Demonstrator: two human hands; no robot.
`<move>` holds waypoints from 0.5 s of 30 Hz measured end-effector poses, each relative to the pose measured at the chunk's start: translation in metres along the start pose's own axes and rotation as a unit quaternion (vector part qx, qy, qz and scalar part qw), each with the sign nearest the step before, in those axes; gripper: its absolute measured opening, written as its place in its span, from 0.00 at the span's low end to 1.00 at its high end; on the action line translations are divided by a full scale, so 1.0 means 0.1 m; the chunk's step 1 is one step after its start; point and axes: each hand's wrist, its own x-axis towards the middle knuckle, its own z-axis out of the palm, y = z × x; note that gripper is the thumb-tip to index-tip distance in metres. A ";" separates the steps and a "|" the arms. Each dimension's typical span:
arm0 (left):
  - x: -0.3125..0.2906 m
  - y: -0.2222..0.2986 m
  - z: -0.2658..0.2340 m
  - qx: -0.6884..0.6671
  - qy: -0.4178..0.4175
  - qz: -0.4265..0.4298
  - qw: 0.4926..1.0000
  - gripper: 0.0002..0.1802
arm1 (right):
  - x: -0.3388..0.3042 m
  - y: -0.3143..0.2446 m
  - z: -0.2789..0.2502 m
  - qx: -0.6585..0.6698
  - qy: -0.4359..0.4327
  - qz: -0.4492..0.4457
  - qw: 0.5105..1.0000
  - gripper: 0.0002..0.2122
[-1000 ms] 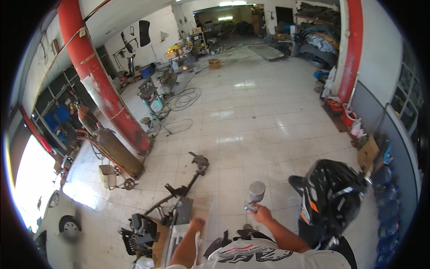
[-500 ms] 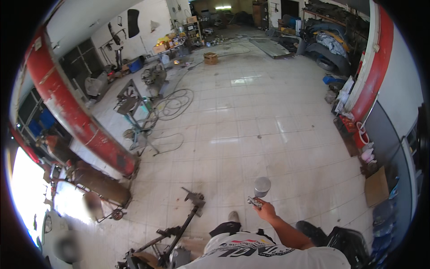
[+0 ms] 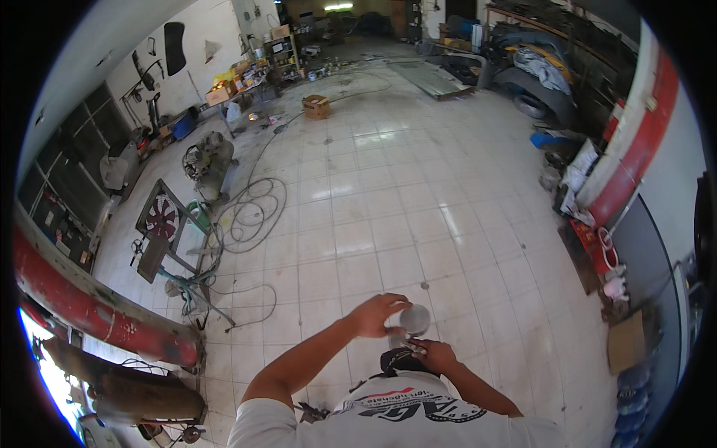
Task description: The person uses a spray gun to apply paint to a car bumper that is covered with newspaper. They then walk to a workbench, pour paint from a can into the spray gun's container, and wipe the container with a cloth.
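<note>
In front of my body is what looks like a spray gun (image 3: 408,345) with a round grey cup (image 3: 415,319) on top. My right hand (image 3: 439,356) is closed around the gun's metal body, below the cup. From the left, my left hand (image 3: 373,315) curves round the cup's side, its fingers at the far edge and its thumb at the near edge. The cup's top faces up. Most of the gun's body is hidden by my right hand and the cup.
Pale floor tiles (image 3: 358,216) spread ahead. At left are a coiled hose (image 3: 254,213), a metal stand (image 3: 160,250), a compressor (image 3: 209,160) and a red pillar (image 3: 97,302). A cardboard box (image 3: 316,107) sits farther off. Car parts (image 3: 534,71) and a red-and-white pillar (image 3: 631,160) line the right.
My left arm has come into view, its hand now at the cup. My right hand has drawn the spray gun closer to my body and slightly left. The view has shifted.
</note>
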 end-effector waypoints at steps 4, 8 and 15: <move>0.39 -1.16 -1.08 0.038 0.019 -0.025 0.999 0.45 | 2.08 -0.64 -0.91 -0.020 -0.085 -0.153 0.984 0.21; 0.59 -2.51 -2.14 0.062 0.098 -0.104 0.988 0.47 | 4.15 -1.13 -1.43 -0.037 -0.124 -0.282 0.951 0.20; 0.94 -5.36 -3.54 0.028 0.259 -0.137 0.956 0.35 | 7.44 -2.13 -1.68 -0.163 -0.173 -0.242 0.941 0.21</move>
